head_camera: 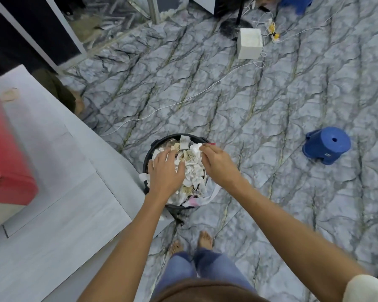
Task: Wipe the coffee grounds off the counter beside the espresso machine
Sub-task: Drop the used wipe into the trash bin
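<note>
A black trash bin [154, 147] stands on the floor against the counter's corner, heaped with crumpled, stained paper tissues [192, 171]. My left hand [165, 171] lies flat on the heap, fingers spread, pressing on the paper. My right hand [216, 162] hovers over the bin's far right rim, its fingers pinched on a white crumpled tissue [196, 147]. The grey counter [59, 192] fills the left side. A red appliance [7, 166] sits blurred at the counter's left edge.
A blue plastic stool [327, 144] lies tipped on the marble-patterned floor to the right. A white box [250, 43] and white cables [183, 101] lie farther back. My bare feet [203, 239] stand just before the bin.
</note>
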Demonstrator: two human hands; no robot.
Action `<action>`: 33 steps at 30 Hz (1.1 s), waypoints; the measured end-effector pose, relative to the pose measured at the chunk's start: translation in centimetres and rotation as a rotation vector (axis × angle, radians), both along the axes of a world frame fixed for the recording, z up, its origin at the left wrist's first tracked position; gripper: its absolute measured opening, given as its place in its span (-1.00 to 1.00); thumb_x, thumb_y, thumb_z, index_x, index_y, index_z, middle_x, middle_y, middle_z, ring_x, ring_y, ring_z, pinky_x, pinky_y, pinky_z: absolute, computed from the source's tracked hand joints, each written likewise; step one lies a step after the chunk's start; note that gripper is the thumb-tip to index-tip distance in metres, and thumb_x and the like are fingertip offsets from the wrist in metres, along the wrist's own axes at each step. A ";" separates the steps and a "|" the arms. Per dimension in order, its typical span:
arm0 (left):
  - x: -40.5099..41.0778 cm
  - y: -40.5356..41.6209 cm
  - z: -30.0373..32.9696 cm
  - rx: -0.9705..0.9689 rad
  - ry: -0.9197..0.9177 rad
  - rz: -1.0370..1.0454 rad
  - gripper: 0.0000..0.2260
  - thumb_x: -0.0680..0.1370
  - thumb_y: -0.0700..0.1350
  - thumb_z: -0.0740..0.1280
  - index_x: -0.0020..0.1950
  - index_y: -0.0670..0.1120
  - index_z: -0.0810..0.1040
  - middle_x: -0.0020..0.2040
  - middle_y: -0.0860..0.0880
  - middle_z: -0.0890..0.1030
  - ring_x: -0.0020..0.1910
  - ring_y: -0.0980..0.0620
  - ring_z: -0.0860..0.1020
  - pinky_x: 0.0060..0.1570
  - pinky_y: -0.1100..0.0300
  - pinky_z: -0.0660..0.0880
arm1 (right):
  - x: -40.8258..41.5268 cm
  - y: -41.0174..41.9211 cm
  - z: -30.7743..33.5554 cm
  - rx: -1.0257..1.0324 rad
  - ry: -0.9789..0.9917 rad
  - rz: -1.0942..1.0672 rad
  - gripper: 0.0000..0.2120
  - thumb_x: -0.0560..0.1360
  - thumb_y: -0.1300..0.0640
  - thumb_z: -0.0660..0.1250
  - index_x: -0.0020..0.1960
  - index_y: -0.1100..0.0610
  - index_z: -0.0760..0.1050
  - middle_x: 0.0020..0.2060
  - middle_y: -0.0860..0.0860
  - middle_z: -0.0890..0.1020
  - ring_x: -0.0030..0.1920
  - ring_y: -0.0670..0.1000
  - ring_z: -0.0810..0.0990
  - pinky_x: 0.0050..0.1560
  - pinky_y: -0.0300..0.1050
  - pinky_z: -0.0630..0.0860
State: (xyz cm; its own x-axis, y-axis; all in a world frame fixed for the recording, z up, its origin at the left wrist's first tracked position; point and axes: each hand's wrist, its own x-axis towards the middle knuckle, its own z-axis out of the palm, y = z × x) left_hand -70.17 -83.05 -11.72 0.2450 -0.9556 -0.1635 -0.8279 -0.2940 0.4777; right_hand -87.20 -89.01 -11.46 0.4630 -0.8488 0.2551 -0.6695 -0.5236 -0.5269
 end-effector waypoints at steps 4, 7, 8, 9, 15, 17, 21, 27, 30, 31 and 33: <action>-0.4 -1.6 -4.4 0.044 0.025 0.033 -0.53 0.59 0.10 0.16 0.45 -0.07 0.44 0.46 -0.04 0.43 0.47 -0.09 0.35 0.44 -0.24 0.19 | 0.7 -1.8 -4.7 0.070 0.002 -0.012 -0.86 0.55 0.30 0.26 0.05 0.32 0.54 -0.03 0.20 0.62 -0.06 0.21 0.59 -0.13 0.13 0.57; -0.7 -2.2 -9.0 0.114 0.040 0.059 -0.58 0.63 0.06 0.20 0.46 -0.04 0.42 0.48 -0.02 0.40 0.49 -0.08 0.32 0.46 -0.24 0.17 | 1.6 -2.3 -9.5 0.149 0.003 -0.030 -0.87 0.51 0.37 0.28 0.03 0.36 0.56 -0.06 0.23 0.63 -0.07 0.24 0.60 -0.11 0.10 0.57; -0.8 -2.3 -10.8 0.135 0.044 0.073 -0.59 0.64 0.07 0.20 0.46 -0.04 0.42 0.49 -0.01 0.40 0.49 -0.08 0.31 0.45 -0.24 0.17 | 1.8 -2.4 -11.3 0.175 0.016 -0.037 -0.87 0.50 0.38 0.29 0.01 0.36 0.56 -0.07 0.24 0.64 -0.08 0.25 0.61 -0.13 0.11 0.59; -0.8 -2.3 -12.5 0.158 0.054 0.090 -0.59 0.64 0.07 0.20 0.46 -0.03 0.42 0.50 -0.01 0.39 0.50 -0.08 0.30 0.46 -0.25 0.16 | 2.0 -2.5 -13.2 0.199 0.026 -0.045 -0.87 0.49 0.38 0.30 0.01 0.36 0.57 -0.07 0.24 0.64 -0.08 0.26 0.62 -0.13 0.12 0.59; -0.5 -3.3 -21.4 0.254 0.065 0.201 -0.55 0.63 0.06 0.22 0.51 -0.02 0.36 0.55 -0.04 0.31 0.56 -0.09 0.20 0.49 -0.23 0.11 | 3.2 -3.9 -23.3 0.288 0.063 -0.023 -0.83 0.53 0.35 0.28 0.08 0.38 0.54 0.01 0.25 0.62 0.02 0.27 0.59 -0.08 0.14 0.59; -0.7 -3.8 -23.1 0.254 0.069 0.210 -0.53 0.62 0.06 0.22 0.52 -0.01 0.34 0.55 -0.02 0.30 0.57 -0.08 0.17 0.51 -0.22 0.10 | 3.7 -4.5 -25.1 0.291 0.077 -0.010 -0.86 0.52 0.36 0.28 0.05 0.38 0.53 -0.03 0.26 0.60 -0.01 0.28 0.59 -0.15 0.16 0.60; -0.5 -5.5 -25.3 0.256 0.056 0.204 -0.54 0.65 0.08 0.19 0.54 -0.01 0.31 0.58 0.00 0.26 0.60 -0.07 0.08 0.53 -0.25 -0.01 | 4.4 -5.9 -27.5 0.279 0.094 0.042 -0.80 0.47 0.43 0.33 0.10 0.40 0.52 0.05 0.30 0.58 0.06 0.27 0.58 -0.04 0.09 0.61; 0.1 -6.3 -26.2 0.260 0.030 0.194 -0.53 0.64 0.06 0.20 0.54 0.00 0.32 0.60 0.04 0.23 0.62 -0.06 0.02 0.53 -0.26 -0.13 | 4.3 -6.2 -29.3 0.354 0.174 0.094 -0.66 0.54 0.28 0.28 0.27 0.41 0.44 0.23 0.33 0.51 0.29 0.29 0.46 0.22 0.17 0.50; 0.5 -6.1 -26.0 0.278 -0.010 0.208 -0.54 0.63 0.06 0.20 0.53 0.01 0.33 0.60 0.05 0.23 0.62 -0.05 0.02 0.53 -0.28 -0.11 | 4.0 -5.8 -29.1 0.365 0.185 0.127 -0.59 0.55 0.20 0.26 0.32 0.40 0.40 0.29 0.33 0.47 0.34 0.30 0.41 0.35 0.19 0.37; 0.5 -5.9 -25.8 0.282 -0.012 0.211 -0.55 0.63 0.06 0.20 0.52 0.02 0.33 0.59 0.05 0.24 0.62 -0.04 0.02 0.53 -0.28 -0.10 | 3.9 -5.6 -28.7 0.379 0.191 0.125 -0.57 0.55 0.17 0.25 0.34 0.39 0.39 0.30 0.33 0.46 0.35 0.30 0.40 0.36 0.18 0.35; 0.4 -5.6 -25.3 0.284 -0.005 0.211 -0.54 0.63 0.07 0.20 0.52 0.03 0.33 0.59 0.05 0.25 0.62 -0.04 0.03 0.52 -0.28 -0.10 | 3.8 -5.5 -28.2 0.393 0.210 0.117 -0.54 0.57 0.09 0.21 0.36 0.36 0.38 0.34 0.31 0.43 0.37 0.28 0.37 0.38 0.17 0.32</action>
